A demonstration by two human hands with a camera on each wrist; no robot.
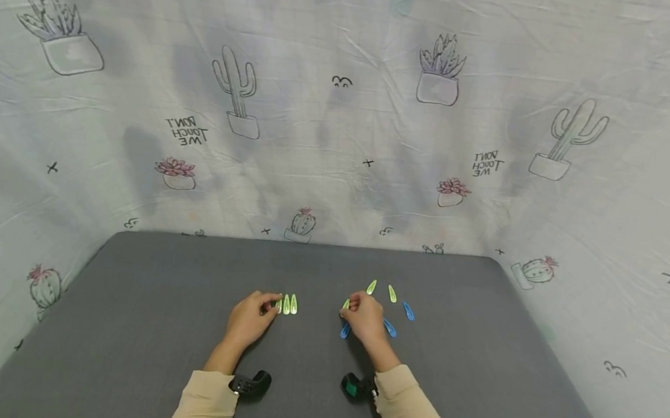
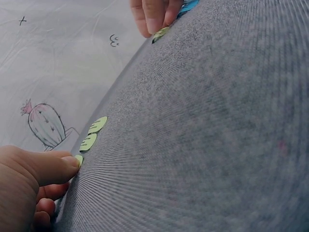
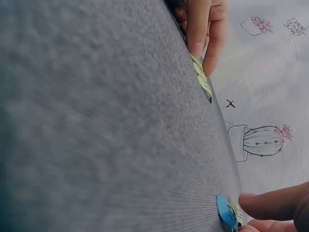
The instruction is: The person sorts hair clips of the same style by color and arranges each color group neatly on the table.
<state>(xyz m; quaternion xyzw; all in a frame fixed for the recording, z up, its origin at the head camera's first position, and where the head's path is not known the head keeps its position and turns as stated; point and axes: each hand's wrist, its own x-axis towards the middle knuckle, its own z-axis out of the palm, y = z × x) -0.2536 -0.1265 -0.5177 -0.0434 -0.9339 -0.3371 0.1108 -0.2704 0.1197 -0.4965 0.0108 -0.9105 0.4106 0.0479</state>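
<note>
Three yellow-green snap hair clips stand side by side in a short row. My left hand pinches the leftmost green hair clip between thumb and fingers; most of that clip is covered. Beside it are the middle clip and the right clip. Over to the right, my right hand has thumb and fingertips on another green hair clip, gripping it. Just below those fingers lies a blue hair clip, partly hidden in the head view.
Around the right hand lie two loose green clips, one upper left and one upper right, plus a blue clip and another blue clip by the wrist. Everything rests on a grey cloth-covered table before a cactus-print curtain.
</note>
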